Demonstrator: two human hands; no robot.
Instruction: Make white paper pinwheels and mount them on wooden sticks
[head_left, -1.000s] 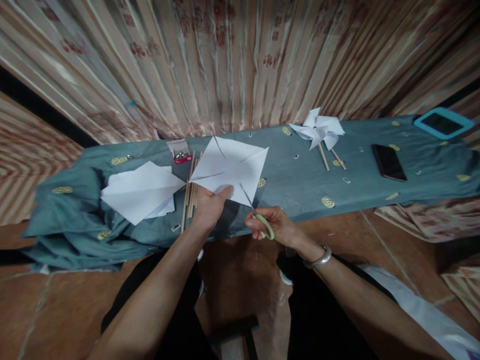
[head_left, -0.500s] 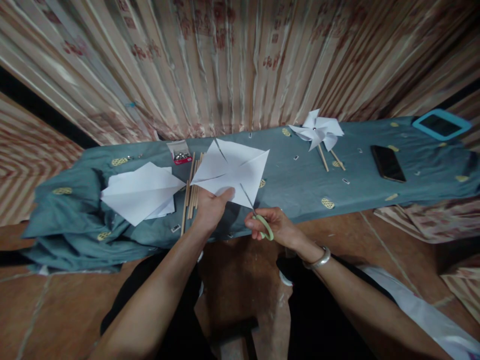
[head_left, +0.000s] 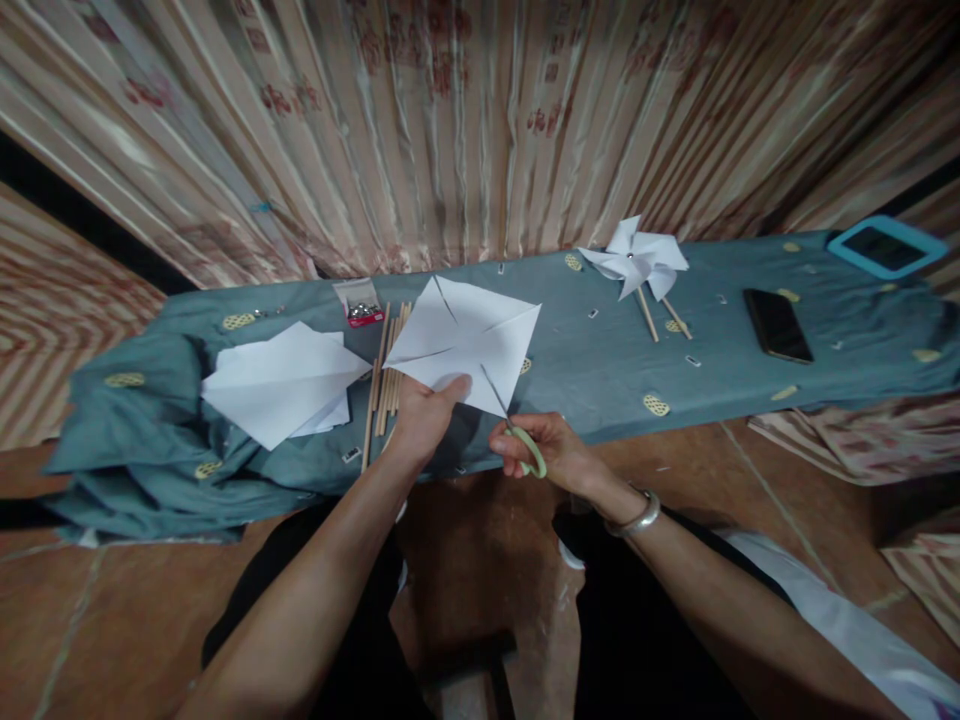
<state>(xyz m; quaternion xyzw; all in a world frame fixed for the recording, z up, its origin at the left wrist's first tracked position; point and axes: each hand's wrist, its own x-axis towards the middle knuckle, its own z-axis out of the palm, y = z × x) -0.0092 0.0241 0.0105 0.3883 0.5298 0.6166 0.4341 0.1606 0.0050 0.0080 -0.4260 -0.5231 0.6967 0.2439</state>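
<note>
Right hand (head_left: 547, 442) holds scissors (head_left: 534, 450) against paper (head_left: 469, 330); box (head_left: 365, 320) print illegible

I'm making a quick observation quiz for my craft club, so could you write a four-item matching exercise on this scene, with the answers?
Things
1. Scissors
2. Phone
3. Small red box
4. Held paper sheet

Places and states
A. Open, with small shiny pieces inside
B. White, with slits, gripped by the left hand
C. Green-handled, in the right hand
D. Dark, lying on the cloth near the blue-framed device

Pairs: 1-C, 2-D, 3-A, 4-B
</note>
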